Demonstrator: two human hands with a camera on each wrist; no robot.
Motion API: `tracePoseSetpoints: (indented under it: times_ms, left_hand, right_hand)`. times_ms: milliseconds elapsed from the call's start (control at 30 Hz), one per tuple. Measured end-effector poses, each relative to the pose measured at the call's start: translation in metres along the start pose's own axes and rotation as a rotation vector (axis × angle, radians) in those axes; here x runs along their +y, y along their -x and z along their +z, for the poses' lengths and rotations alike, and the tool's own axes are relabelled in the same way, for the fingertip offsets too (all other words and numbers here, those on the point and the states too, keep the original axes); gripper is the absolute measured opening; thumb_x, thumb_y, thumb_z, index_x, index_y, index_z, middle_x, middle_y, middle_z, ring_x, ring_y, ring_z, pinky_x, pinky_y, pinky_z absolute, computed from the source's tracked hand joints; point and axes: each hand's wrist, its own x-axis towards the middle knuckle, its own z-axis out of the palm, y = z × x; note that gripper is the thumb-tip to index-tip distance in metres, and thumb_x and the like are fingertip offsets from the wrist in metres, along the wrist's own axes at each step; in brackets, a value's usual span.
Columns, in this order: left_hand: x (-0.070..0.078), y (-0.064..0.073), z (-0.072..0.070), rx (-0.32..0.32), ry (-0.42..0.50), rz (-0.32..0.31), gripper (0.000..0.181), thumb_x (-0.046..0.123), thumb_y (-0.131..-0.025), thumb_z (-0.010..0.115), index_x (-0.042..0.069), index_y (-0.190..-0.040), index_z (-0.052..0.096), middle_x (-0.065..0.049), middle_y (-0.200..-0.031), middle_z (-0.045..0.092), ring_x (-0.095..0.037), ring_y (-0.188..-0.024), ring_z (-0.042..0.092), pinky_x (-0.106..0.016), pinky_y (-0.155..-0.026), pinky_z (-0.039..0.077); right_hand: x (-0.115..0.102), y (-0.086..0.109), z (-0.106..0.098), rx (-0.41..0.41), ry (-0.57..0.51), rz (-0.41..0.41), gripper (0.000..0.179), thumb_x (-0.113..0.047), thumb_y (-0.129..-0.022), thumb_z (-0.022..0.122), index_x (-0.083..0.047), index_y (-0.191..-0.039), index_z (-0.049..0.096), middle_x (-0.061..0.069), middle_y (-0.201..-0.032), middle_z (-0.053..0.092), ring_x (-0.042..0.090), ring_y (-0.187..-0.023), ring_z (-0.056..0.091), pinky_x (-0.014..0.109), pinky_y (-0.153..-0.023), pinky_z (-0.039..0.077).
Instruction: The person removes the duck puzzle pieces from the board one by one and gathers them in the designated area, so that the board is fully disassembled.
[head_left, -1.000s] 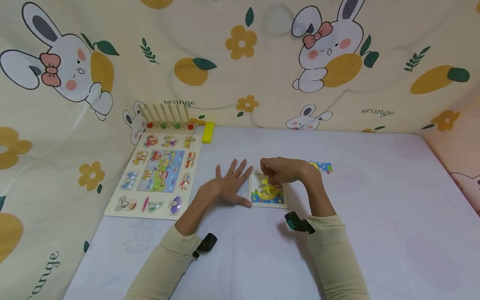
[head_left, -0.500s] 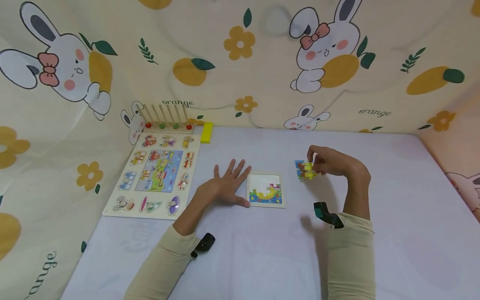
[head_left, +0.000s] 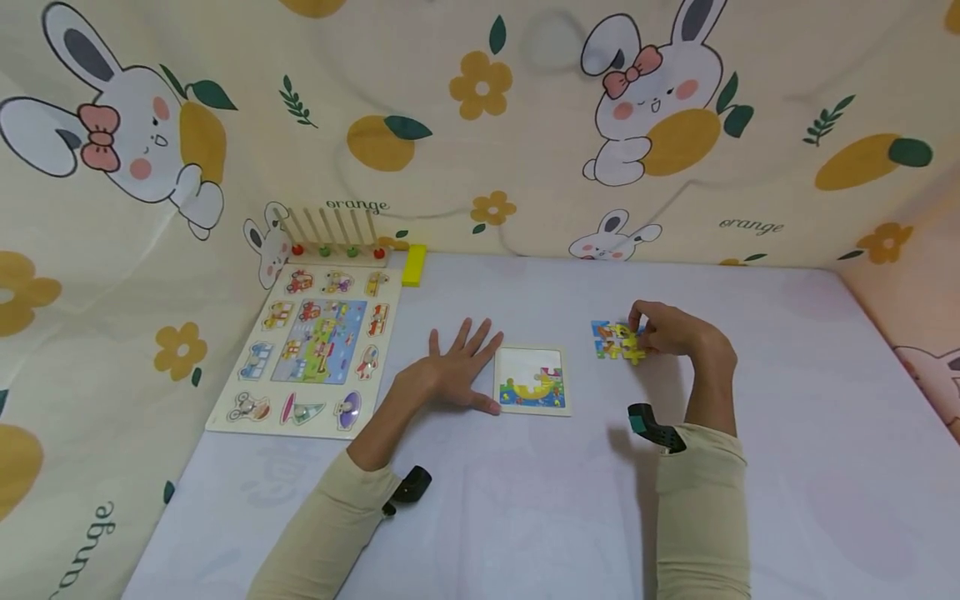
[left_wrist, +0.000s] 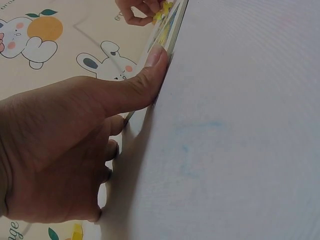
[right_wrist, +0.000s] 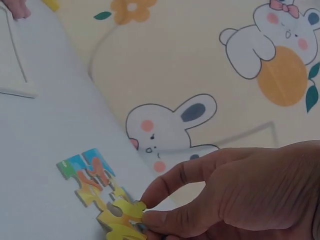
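My left hand [head_left: 450, 377] lies with its fingers spread, its thumb touching the left edge of a small square puzzle board [head_left: 520, 362]. Jigsaw pieces fill the board's lower part and some of its right side; the upper left is bare. To the right of the board, several loose jigsaw pieces [head_left: 603, 340] in blue, orange and yellow lie close together on the table. At their right end my right hand [head_left: 675, 329] pinches a yellow jigsaw piece [right_wrist: 131, 209] between thumb and forefinger. Whether that piece is off the table is hard to tell.
At the left lies a large peg puzzle board [head_left: 307, 400] with vehicle and toy pictures. Behind it stands a wooden peg rack [head_left: 337, 258] with red and green beads. A yellow block [head_left: 414, 265] sits beside the rack, near the printed cloth backdrop [head_left: 525, 167].
My right hand has moved from the puzzle board rightward to the loose pieces, carrying a yellow jigsaw piece. The board's middle now shows fewer yellow pieces. My left hand has stayed in place.
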Motion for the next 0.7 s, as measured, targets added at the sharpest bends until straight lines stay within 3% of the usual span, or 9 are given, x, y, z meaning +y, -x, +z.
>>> tracePoseSetpoints:
  times_ms: [233,700]
  left_hand:
    - [-0.0012,-0.0004,0.0003,-0.002,-0.001,0.001,0.117,0.064,-0.089,0.072,0.024,-0.170,-0.004,-0.003,-0.176,-0.023,-0.032,-0.163,-0.024,-0.075,-0.125,-0.008]
    - [-0.0004,0.0004,-0.0002,-0.002,-0.002,0.001,0.117,0.064,-0.090,0.071,0.024,-0.170,-0.004,-0.003,-0.176,-0.022,-0.032,-0.163,-0.024,-0.074,-0.125,-0.008]
  right_hand:
    - [-0.0015,-0.0035,0.0025,0.012,0.010,-0.002,0.022,-0.006,-0.099,0.063,-0.003,-0.121,0.055,0.014,-0.098,0.060,0.027,-0.090,0.054,0.038,-0.078,0.043]
    - [-0.0081,-0.0011,0.0000,0.027,0.058,0.039,0.027,-0.012,-0.095,0.071,-0.004,-0.116,0.057,0.016,-0.108,0.058,0.031,-0.097,0.053,0.040,-0.079,0.043]
